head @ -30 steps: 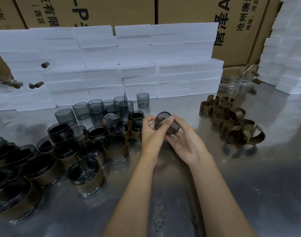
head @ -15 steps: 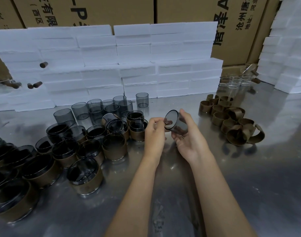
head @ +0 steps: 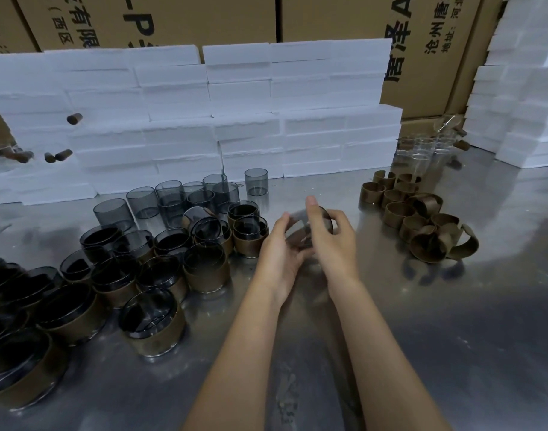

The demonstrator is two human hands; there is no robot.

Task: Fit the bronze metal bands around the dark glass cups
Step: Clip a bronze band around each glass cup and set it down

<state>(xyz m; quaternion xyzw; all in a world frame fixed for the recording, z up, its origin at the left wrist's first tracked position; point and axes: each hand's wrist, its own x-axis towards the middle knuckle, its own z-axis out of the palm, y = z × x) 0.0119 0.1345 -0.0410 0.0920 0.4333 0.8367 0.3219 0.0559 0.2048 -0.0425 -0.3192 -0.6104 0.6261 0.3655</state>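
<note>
Both hands hold one dark glass cup (head: 297,232) above the middle of the steel table. My left hand (head: 280,253) cradles it from below and the left. My right hand (head: 331,241) grips it from the right, fingers curled over its top. The cup is tilted and partly hidden by my fingers; I see no band on it. A heap of loose bronze bands (head: 418,219) lies to the right. Bare dark cups (head: 170,200) stand at the back left, and several banded cups (head: 204,269) crowd the left.
White foam blocks (head: 235,119) form a wall along the back, with more stacked at the far right (head: 521,88). Clear glass cups (head: 428,150) stand behind the bands. Cardboard boxes (head: 422,42) rise behind. Bare steel table (head: 422,337) spreads to the front right.
The cup swung right with my right hand, then came back between both hands. My left hand has closed in under it again and the cup has turned.
</note>
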